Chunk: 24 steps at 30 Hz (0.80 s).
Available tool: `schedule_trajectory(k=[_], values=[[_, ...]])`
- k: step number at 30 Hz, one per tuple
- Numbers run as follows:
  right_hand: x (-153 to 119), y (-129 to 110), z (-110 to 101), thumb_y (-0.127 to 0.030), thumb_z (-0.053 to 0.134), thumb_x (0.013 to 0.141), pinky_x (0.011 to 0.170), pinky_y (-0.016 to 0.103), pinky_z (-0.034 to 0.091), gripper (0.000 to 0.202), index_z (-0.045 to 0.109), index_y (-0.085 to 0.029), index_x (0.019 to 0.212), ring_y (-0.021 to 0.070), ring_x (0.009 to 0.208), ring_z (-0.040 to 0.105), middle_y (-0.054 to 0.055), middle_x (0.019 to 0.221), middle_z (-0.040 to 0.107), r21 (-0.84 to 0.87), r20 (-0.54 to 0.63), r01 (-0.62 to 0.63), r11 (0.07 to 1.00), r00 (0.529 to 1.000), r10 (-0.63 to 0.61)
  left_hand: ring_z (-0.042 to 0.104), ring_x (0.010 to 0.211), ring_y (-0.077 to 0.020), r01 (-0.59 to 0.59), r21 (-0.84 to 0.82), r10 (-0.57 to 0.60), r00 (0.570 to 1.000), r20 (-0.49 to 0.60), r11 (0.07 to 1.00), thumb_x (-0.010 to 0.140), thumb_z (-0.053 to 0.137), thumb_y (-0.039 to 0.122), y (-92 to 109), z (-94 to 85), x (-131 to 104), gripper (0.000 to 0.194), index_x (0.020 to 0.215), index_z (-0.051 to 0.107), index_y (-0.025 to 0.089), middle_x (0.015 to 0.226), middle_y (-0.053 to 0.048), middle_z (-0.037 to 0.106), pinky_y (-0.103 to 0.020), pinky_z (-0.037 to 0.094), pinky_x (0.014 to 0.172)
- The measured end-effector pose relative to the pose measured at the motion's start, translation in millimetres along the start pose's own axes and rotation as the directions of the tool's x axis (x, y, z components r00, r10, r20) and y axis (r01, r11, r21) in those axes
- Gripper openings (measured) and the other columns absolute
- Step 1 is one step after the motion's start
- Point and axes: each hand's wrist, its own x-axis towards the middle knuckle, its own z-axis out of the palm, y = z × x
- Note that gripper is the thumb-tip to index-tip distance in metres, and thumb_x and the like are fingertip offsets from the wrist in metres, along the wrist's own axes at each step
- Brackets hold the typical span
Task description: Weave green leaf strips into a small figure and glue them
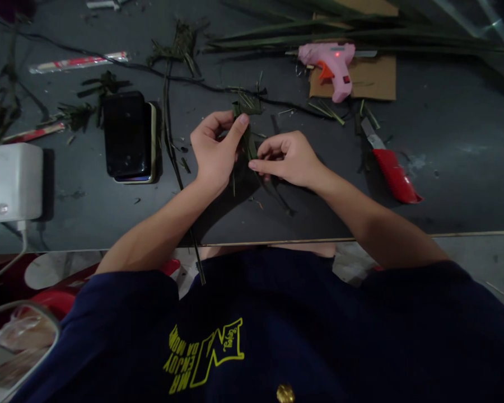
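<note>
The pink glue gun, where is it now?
In the head view, the pink plastic glue gun lies at the upper right, on the brown cardboard piece.

The smooth matt dark-grey counter (pixel 453 162) carries a pink plastic glue gun (pixel 338 67) on rough-edged brown cardboard (pixel 376 78), a glossy black phone (pixel 125 134), a smooth white plastic adapter (pixel 17 182) and a knife with a ridged red plastic handle (pixel 395 174).
</note>
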Motion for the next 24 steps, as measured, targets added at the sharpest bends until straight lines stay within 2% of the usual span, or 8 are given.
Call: schedule_trajectory(k=[2, 5, 7, 11, 14, 19, 22, 24], values=[[-3, -5, 0, -0.035, 0.080, 0.077, 0.055, 0.025, 0.040, 0.026, 0.063, -0.016, 0.075, 0.0097, 0.056, 0.057, -0.001, 0.064, 0.063, -0.146, -0.047, 0.074, 0.987, 0.996, -0.082, 0.041, 0.043, -0.0058, -0.009, 0.000, 0.009, 1.000, 0.004, 1.000, 0.072, 0.089, 0.058, -2, -1.6, 2, 0.041, 0.076, 0.067, 0.023, 0.068, 0.002, 0.061, -0.025, 0.023, 0.036], [-8, -13, -2, -0.020, 0.071, 0.083, 0.062, 0.025, 0.038, 0.013, 0.061, -0.016, 0.076, 0.0086, 0.065, 0.054, -0.001, 0.069, 0.061, -0.407, -0.062, 0.160, 0.899, 0.978, -0.201, 0.040, 0.043, -0.0050, -0.028, 0.012, 0.028, 0.999, 0.026, 1.000, 0.071, 0.089, 0.061, -2, -4.2, 5, 0.045, 0.076, 0.066, 0.023, 0.067, 0.002, 0.060, -0.025, 0.023, 0.036], [-9, -17, -4, -0.017, 0.069, 0.085, 0.060, 0.025, 0.036, 0.014, 0.059, -0.016, 0.076, 0.0075, 0.064, 0.050, -0.002, 0.070, 0.058, -0.433, -0.030, 0.172, 0.885, 0.978, -0.205, 0.041, 0.045, -0.0050, -0.030, 0.032, 0.028, 0.998, 0.050, 0.999, 0.071, 0.088, 0.063, 0, -5.3, 6, 0.046, 0.078, 0.065, 0.023, 0.068, 0.003, 0.060, -0.024, 0.026, 0.038], [-4, -15, -6, -0.032, 0.076, 0.089, 0.049, 0.023, 0.037, 0.031, 0.053, -0.018, 0.076, 0.0067, 0.052, 0.047, -0.005, 0.060, 0.051, -0.135, 0.102, 0.050, 0.990, 0.994, -0.036, 0.043, 0.046, -0.0063, -0.018, 0.041, 0.016, 0.999, 0.041, 0.999, 0.073, 0.087, 0.063, 3, -5.8, 5, 0.045, 0.079, 0.064, 0.025, 0.069, 0.004, 0.061, -0.026, 0.025, 0.038], [1, -11, -7, -0.049, 0.083, 0.083, 0.046, 0.024, 0.043, 0.045, 0.050, -0.019, 0.077, 0.0086, 0.051, 0.053, -0.005, 0.060, 0.053, 0.055, 0.175, -0.046, 0.997, 0.984, 0.036, 0.043, 0.045, -0.0061, -0.007, 0.038, 0.006, 1.000, 0.022, 0.999, 0.076, 0.087, 0.058, 2, -6.4, 5, 0.041, 0.080, 0.063, 0.025, 0.069, 0.005, 0.060, -0.027, 0.023, 0.037], [2, -11, -8, -0.052, 0.086, 0.080, 0.052, 0.023, 0.043, 0.048, 0.052, -0.018, 0.076, 0.0063, 0.055, 0.051, -0.005, 0.063, 0.052, 0.074, 0.159, 0.003, 0.997, 0.987, -0.014, 0.034, 0.040, -0.0028, -0.050, 0.006, 0.050, 0.998, 0.034, 0.999, 0.069, 0.087, 0.064, 0, -7.0, 8, 0.049, 0.080, 0.062, 0.024, 0.066, 0.007, 0.058, -0.026, 0.020, 0.034], [1, -12, -8, -0.057, 0.086, 0.077, 0.055, 0.023, 0.043, 0.049, 0.057, -0.017, 0.078, 0.0068, 0.058, 0.051, -0.004, 0.065, 0.055, 0.129, 0.211, 0.005, 0.992, 0.977, -0.033, 0.032, 0.038, -0.0027, -0.076, -0.026, 0.075, 0.997, -0.007, 0.997, 0.063, 0.088, 0.068, 2, -5.7, 10, 0.055, 0.081, 0.063, 0.023, 0.065, 0.007, 0.059, -0.028, 0.019, 0.032], [2, -11, -7, -0.062, 0.085, 0.075, 0.055, 0.024, 0.043, 0.052, 0.059, -0.017, 0.078, 0.0078, 0.058, 0.052, -0.003, 0.065, 0.058, 0.144, 0.265, -0.017, 0.989, 0.964, -0.022, 0.037, 0.042, -0.0036, -0.099, -0.023, 0.098, 0.995, -0.033, 0.995, 0.060, 0.089, 0.068, 6, -4.6, 10, 0.057, 0.080, 0.064, 0.021, 0.066, 0.006, 0.060, -0.028, 0.022, 0.033]])
